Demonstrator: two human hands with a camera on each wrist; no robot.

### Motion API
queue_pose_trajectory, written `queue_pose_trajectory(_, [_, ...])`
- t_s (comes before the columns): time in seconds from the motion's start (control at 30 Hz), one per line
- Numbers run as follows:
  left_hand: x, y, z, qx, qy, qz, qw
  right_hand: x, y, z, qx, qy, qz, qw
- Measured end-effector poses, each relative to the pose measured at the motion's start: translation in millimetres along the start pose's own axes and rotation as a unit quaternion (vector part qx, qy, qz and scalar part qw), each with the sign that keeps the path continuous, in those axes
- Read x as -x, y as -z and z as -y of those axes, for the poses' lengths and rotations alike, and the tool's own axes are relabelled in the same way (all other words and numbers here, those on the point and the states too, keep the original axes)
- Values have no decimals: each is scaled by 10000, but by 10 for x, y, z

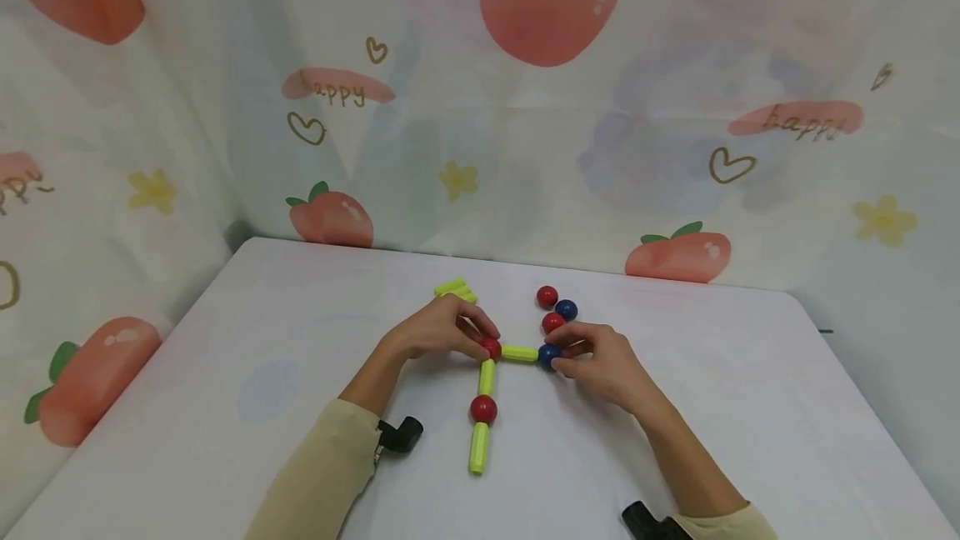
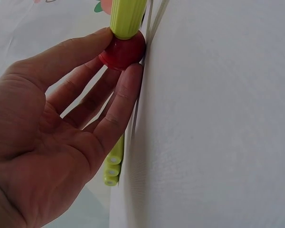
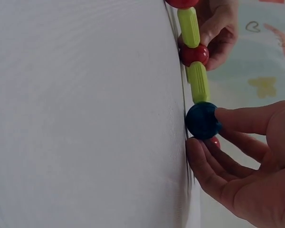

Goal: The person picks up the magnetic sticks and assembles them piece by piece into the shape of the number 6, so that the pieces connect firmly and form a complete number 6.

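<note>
My left hand pinches a red ball at the corner of a chain lying on the white table. From that ball a ridged yellow-green rod runs right to a blue ball, which my right hand grips between thumb and fingers. In the right wrist view the rod end meets the blue ball. Toward me, a second rod leads from the corner to another red ball, and a further rod extends from it. The left wrist view shows fingers around the red ball.
Behind my left hand lie several loose yellow-green rods side by side. Two red balls, one farther back and one nearer, sit with a blue ball beyond my right hand. A patterned curtain borders the table's back edge.
</note>
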State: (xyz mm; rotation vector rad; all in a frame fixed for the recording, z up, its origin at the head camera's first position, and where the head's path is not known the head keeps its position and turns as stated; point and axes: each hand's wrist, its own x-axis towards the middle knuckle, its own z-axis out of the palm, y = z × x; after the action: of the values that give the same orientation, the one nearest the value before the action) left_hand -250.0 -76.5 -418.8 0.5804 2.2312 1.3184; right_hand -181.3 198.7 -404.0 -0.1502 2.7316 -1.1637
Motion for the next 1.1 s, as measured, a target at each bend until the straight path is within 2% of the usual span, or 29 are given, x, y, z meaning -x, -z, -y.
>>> queue_pose_trajectory(0.13, [7, -4, -8, 23, 26, -20, 10000, 8, 34, 5, -53, 50, -102, 9999])
queue_pose_trajectory(0.33, [26, -20, 2, 100, -41, -30, 9999, -8, 144, 2, 209, 46, -608, 9979])
queue_pose_trajectory(0.53, [4, -14, 25, 13, -56, -27, 10000, -123, 242, -87, 216, -55, -861, 9960])
queue_pose_trajectory(0.8, [-11, -8, 64, 40, -56, -18, 10000, -362, 295, -188, -28, -172, -609, 9980])
queue_pose_trajectory(0.97, [-20, -10, 70, 53, -59, -56, 10000, -456, 287, -195, -101, -202, -319, 9992])
queue_pose_trajectory(1.1, [-21, -15, 69, 109, -6, -84, 9999, -502, 249, -193, -69, -245, -281, 9993])
